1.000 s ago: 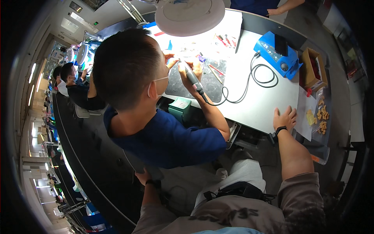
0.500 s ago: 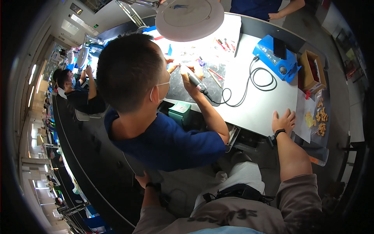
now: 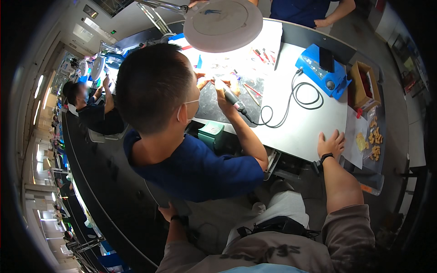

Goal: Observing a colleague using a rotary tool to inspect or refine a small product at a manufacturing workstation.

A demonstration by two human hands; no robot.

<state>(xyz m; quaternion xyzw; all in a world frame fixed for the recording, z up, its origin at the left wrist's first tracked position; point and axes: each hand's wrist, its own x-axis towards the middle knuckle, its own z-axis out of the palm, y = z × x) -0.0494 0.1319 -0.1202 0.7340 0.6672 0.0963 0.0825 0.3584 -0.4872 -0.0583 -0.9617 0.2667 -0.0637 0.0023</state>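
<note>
My right hand [image 3: 331,144] lies flat on the white worktable [image 3: 298,120], fingers spread and open, holding nothing. Low on the left, my left hand [image 3: 168,212] is closed at the edge of a dark chair [image 3: 157,193] behind the co-worker; its fingers are partly hidden. In front of me a seated co-worker in a blue shirt [image 3: 195,170] bends over a dark mat [image 3: 211,107]. The co-worker's right hand holds a corded rotary handpiece [image 3: 233,100], with its tip close to the other hand. The small piece being worked on is too small to make out.
A blue control box [image 3: 321,68] with a dark phone-like slab sits at the back right, joined to the handpiece by a looping black cable [image 3: 296,93]. Near it are a cardboard box [image 3: 365,86] and tan pieces [image 3: 375,139]. A round lamp [image 3: 223,27] overhangs the table.
The co-worker's head and hands have shifted slightly, the handpiece with them. Both my hands stay where they were.
</note>
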